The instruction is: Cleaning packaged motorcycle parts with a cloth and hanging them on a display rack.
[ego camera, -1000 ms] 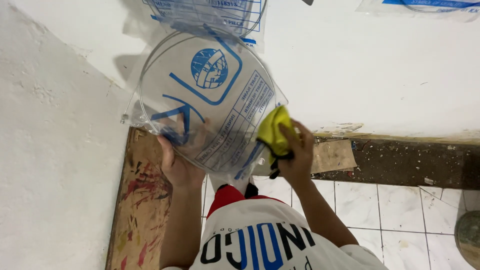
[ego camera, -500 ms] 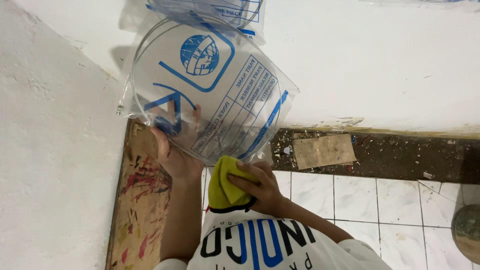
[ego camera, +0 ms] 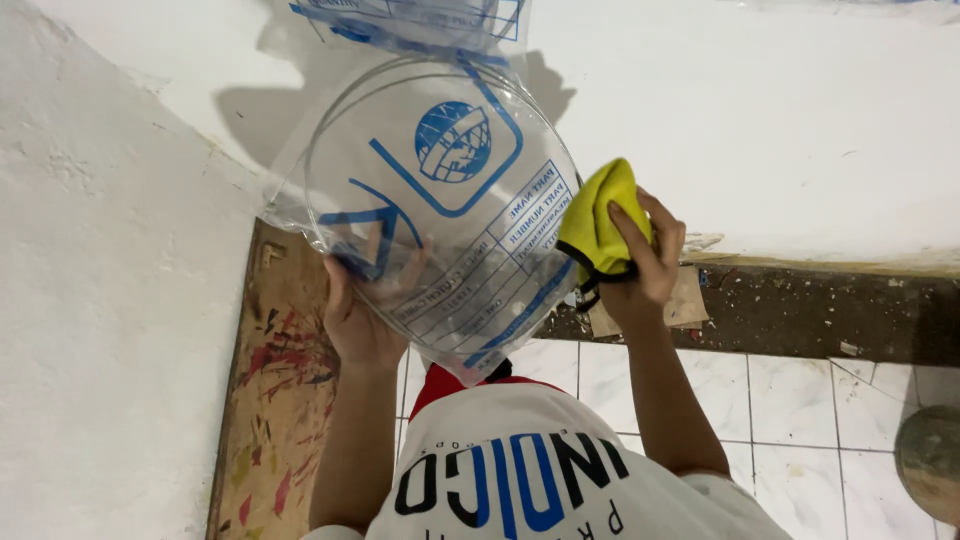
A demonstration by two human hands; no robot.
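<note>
My left hand holds up a clear plastic bag with blue printing and a round, ring-shaped part inside it. The hand grips the bag's lower left from behind and shows partly through the plastic. My right hand is shut on a bunched yellow cloth with a dark edge, and presses it against the bag's right rim. A second printed clear bag hangs on the white wall just above the held one.
A white wall fills the background and a rough white surface runs down the left. Below lie a paint-stained wooden board, a dirty strip of floor, white tiles and a round grey object at the right edge.
My right hand with the yellow cloth dropped below the bag half a second ago and has come back up to the bag's right rim. The bag has tilted slightly.
</note>
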